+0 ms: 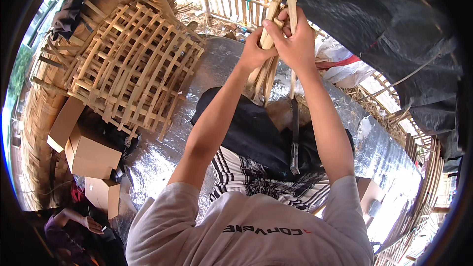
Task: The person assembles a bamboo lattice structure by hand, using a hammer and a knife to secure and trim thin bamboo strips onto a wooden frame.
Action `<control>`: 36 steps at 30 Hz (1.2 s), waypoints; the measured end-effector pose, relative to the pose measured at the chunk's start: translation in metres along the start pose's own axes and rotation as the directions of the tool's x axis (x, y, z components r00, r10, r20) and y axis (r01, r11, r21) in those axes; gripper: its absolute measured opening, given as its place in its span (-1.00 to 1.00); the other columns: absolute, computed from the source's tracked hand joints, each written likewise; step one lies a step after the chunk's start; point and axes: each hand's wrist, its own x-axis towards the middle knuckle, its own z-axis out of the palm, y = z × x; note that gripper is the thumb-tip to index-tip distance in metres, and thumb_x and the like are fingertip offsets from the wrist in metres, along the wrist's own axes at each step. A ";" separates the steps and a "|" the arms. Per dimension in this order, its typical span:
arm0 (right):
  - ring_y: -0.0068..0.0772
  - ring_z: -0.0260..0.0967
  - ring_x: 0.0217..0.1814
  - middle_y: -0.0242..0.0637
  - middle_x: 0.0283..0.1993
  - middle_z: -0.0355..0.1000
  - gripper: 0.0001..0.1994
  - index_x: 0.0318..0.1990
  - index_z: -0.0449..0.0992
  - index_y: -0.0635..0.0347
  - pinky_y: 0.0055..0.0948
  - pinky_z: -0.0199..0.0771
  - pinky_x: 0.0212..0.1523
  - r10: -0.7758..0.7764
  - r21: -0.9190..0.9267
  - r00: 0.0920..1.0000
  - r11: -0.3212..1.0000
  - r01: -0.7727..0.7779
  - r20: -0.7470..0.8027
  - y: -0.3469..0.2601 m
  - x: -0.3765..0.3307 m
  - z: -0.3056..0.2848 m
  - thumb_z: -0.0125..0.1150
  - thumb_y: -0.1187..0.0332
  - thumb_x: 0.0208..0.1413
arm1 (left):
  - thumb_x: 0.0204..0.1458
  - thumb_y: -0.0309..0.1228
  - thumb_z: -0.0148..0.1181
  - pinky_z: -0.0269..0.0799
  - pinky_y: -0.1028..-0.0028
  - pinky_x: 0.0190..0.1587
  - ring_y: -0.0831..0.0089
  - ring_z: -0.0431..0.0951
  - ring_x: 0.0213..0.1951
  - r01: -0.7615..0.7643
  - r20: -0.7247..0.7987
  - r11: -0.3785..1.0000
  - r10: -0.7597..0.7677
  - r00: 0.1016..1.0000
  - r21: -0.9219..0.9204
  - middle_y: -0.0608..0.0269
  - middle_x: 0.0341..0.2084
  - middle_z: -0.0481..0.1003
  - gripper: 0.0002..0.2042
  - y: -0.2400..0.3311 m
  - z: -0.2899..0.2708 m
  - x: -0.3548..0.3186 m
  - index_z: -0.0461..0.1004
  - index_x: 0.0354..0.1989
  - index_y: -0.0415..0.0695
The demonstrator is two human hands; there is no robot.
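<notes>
Currently in hand: a bundle of split sticks (267, 42), top centre of frame, slanted, with a longer stick (290, 0) close on its right.
Good handling (my judgement): let the left hand (253, 51) carry the bundle, firm enough that nothing slips out; leave the right hand (298, 42) free to shift one stick at a time. Line up the upper ends before tightening. Lift fingers to re-grip; split edges probably splinter if skin is dragged along them.
Left fingers: closed about the bundle from its left side; far fingertips hidden.
Right fingers: curled around the longer stick, thumb reaching left against the bundle.
Sticks against fingers: bundle passes through the left grip, short ends above, uneven ends fanning below it. Longer stick runs past the right fingers, out at the top edge.
Lap: dark cloth (246, 123), centre of frame, beneath the sticks.
Lattice: crossed pale slats (133, 64), upper left, well apart from both hands.
</notes>
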 end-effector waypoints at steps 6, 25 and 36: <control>-0.72 0.12 -0.61 -0.54 -0.64 0.15 -0.72 -0.28 0.37 0.16 -0.58 0.23 -0.54 -0.022 0.095 0.998 0.995 0.016 0.061 0.019 -0.002 -0.004 0.38 0.27 0.05 | -0.21 -0.30 0.55 0.39 0.32 0.14 0.35 0.54 -0.01 0.318 0.340 0.935 -0.251 0.906 -0.158 0.16 -0.07 0.55 -0.33 0.002 -0.029 0.012 0.43 0.13 -0.24; -0.61 0.17 -0.48 -0.48 -0.55 0.27 -0.65 -0.29 0.47 0.27 -0.48 0.20 -0.41 0.158 0.120 0.981 0.982 -0.145 -0.115 0.054 -0.024 -0.037 0.08 0.11 0.33 | -0.15 -0.39 0.51 0.49 0.31 -0.03 0.32 0.59 -0.17 0.321 0.037 0.942 -0.326 0.945 0.096 0.13 -0.27 0.59 -0.59 0.018 -0.025 0.025 0.51 -0.14 -0.30; -0.50 0.44 -0.27 -0.32 -0.36 0.47 -0.57 -0.31 0.45 0.26 -0.47 0.47 -0.19 0.258 0.512 0.954 0.806 -0.299 0.151 0.062 -0.032 -0.036 0.02 0.01 0.36 | -0.20 -0.45 0.47 0.43 0.40 0.01 0.43 0.57 -0.15 0.306 0.288 0.951 -0.281 0.915 -0.042 0.23 -0.23 0.61 -0.57 0.006 -0.004 0.018 0.57 -0.07 -0.21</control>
